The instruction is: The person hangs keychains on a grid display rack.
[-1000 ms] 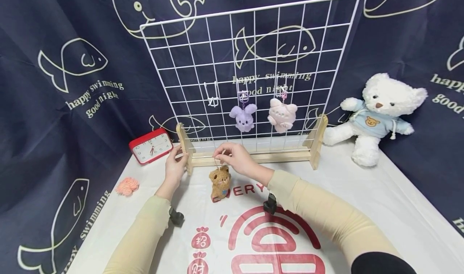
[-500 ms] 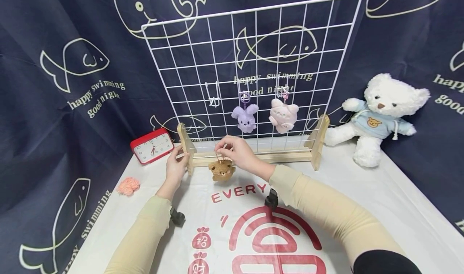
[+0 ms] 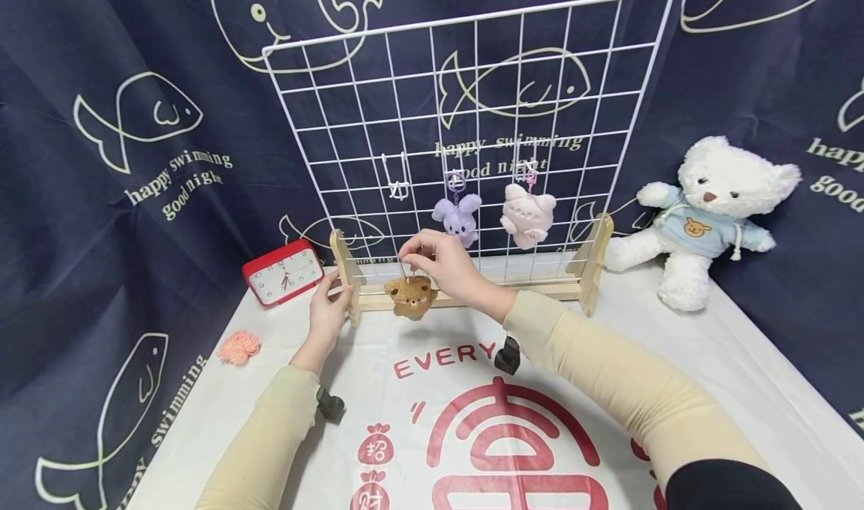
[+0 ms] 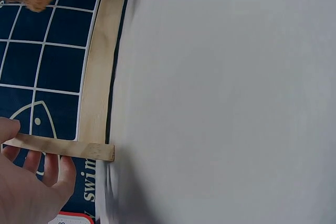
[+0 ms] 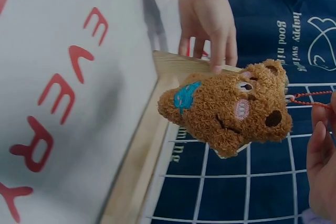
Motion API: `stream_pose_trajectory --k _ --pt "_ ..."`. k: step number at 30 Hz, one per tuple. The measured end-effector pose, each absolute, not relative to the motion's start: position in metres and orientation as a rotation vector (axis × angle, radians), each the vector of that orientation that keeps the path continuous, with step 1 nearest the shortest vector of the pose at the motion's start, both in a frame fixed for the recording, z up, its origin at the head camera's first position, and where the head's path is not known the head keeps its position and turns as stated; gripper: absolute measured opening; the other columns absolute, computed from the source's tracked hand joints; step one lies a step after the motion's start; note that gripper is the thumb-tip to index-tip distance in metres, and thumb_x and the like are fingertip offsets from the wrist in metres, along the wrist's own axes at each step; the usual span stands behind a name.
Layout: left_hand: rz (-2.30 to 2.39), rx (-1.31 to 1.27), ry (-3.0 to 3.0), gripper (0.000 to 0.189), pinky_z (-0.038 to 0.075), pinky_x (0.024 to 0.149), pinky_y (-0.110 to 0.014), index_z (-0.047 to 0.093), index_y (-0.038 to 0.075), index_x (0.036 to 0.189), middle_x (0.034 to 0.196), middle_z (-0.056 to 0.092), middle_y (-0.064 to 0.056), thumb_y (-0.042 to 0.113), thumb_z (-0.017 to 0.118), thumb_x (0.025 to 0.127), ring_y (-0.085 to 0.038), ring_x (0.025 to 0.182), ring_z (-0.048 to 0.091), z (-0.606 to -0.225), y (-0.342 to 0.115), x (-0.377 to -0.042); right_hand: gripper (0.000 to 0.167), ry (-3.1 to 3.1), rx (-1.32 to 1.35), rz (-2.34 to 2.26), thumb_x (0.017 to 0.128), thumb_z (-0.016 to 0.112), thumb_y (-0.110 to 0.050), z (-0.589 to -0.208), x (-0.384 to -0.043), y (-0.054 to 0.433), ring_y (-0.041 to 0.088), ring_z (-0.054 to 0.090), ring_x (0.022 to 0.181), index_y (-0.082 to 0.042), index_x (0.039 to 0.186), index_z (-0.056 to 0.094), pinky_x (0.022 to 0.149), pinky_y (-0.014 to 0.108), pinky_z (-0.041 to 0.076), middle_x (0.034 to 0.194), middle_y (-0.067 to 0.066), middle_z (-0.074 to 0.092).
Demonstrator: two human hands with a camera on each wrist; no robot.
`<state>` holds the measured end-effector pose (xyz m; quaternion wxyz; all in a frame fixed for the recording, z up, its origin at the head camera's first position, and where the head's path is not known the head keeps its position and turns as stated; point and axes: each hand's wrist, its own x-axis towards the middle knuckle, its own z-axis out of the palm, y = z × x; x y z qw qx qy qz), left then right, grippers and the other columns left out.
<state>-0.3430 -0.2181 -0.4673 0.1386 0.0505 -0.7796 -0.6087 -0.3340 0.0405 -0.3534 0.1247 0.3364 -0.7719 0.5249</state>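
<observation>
A brown plush bear keychain with a blue patch hangs by its thin red cord. My right hand pinches that cord, and the bear dangles in front of the rack's lower wires. In the head view my left hand is at the left wooden foot of the white wire grid rack. The left wrist view has its thumb on one side of the wooden foot and the fingers on the other. White hooks on the grid are above the bear, to its left.
A purple plush bunny and a pink plush hang on the grid. On the table are a red alarm clock, a pink yarn-like bundle and a white teddy bear at the right.
My right hand has lifted the bear keychain off the tabletop area, up toward the grid. Its fingers now overlap the purple bunny's lower edge. The left hand stays on the wooden foot.
</observation>
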Motion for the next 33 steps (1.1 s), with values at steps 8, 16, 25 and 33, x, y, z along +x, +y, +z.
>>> stream_pose_trajectory --k 8,16,25,33 --pt "-1.760 0.150 -2.245 0.046 0.052 0.103 -0.050 0.052 0.006 0.146 0.134 0.055 -0.023 0.006 0.061 0.101 -0.040 0.123 0.058 -0.467 -0.217 -0.342 0.004 -2.241 0.977 1.529 0.094 0.072 -0.003 -0.334 -0.335 0.042 0.020 0.067 0.074 -0.002 0.097 0.074 0.066 0.027 0.055 0.096 0.007 0.070" --pt "-1.748 0.158 -2.258 0.048 0.052 0.102 -0.051 0.051 0.006 0.146 0.133 0.055 -0.022 0.008 0.062 0.100 -0.041 0.123 0.057 -0.468 -0.218 -0.342 0.005 -2.228 0.996 1.549 0.095 0.070 -0.003 -0.321 -0.335 0.042 0.023 0.068 0.078 0.000 0.098 0.073 0.069 0.031 0.060 0.100 0.008 0.069" --pt "-1.755 0.145 -2.254 0.047 0.052 0.103 -0.050 0.051 0.006 0.147 0.133 0.055 -0.022 0.008 0.061 0.101 -0.041 0.123 0.057 -0.467 -0.218 -0.342 0.005 -2.176 0.983 1.553 0.095 0.071 -0.004 -0.301 -0.337 0.041 0.019 0.069 0.078 -0.002 0.099 0.074 0.069 0.031 0.058 0.100 0.006 0.069" --pt "-1.775 0.136 -2.234 0.047 0.053 0.103 -0.049 0.051 0.006 0.147 0.132 0.056 -0.022 0.006 0.060 0.101 -0.041 0.123 0.058 -0.467 -0.217 -0.342 0.005 -2.133 0.963 1.579 0.095 0.071 -0.002 -0.284 -0.337 0.040 0.024 0.069 0.079 0.000 0.099 0.073 0.072 0.041 0.061 0.101 0.008 0.070"
